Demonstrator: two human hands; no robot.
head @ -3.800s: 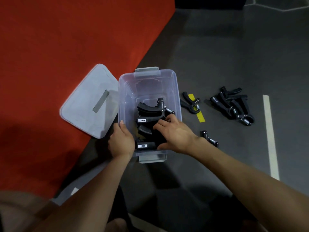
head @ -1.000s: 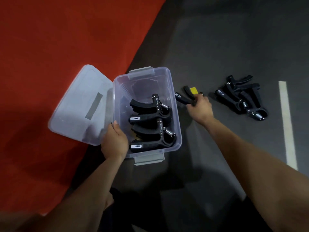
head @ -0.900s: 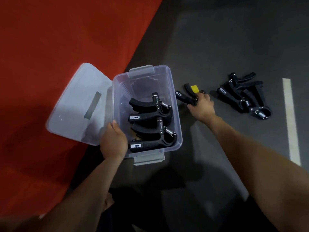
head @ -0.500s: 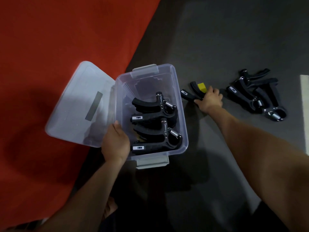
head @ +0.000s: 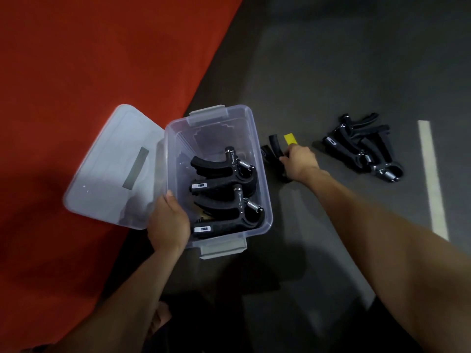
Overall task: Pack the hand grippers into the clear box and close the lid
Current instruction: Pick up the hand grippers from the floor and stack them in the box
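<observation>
clear box [head: 265,200] open on the dark floor, two black hand grippers [head: 224,192] laid flat inside, one above the other | lid [head: 112,169] off, leaned at the box's left side | one gripper [head: 274,155] just right of box | pile of grippers [head: 362,149] farther right

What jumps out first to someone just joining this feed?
The clear box sits open at centre with two black hand grippers inside, the left hand holding its near corner. The right hand grips another hand gripper on the dark floor; a pile lies farther right.
</observation>
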